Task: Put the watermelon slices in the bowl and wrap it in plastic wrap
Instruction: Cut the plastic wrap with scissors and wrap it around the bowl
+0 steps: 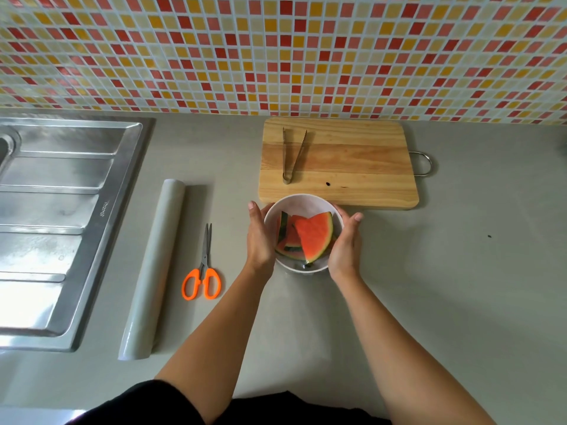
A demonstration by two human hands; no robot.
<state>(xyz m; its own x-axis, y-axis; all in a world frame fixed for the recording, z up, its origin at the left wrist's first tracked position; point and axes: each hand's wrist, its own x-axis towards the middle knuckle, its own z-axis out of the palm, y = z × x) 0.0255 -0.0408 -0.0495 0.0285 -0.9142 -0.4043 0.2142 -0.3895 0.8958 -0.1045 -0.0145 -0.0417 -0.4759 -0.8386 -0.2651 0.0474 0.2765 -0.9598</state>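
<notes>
A white bowl (302,200) stands on the grey counter just in front of the cutting board. Inside it lie watermelon slices (313,236), red flesh up with green rind at the edges. My left hand (259,239) cups the bowl's left side and my right hand (345,248) cups its right side, so the bowl is held between both palms. A long roll of plastic wrap (153,268) lies on the counter to the left, apart from both hands.
Orange-handled scissors (202,273) lie between the roll and the bowl. Metal tongs (291,154) rest on the wooden cutting board (362,173) behind the bowl. A steel sink drainboard (55,210) fills the left side. A tiled wall runs along the back.
</notes>
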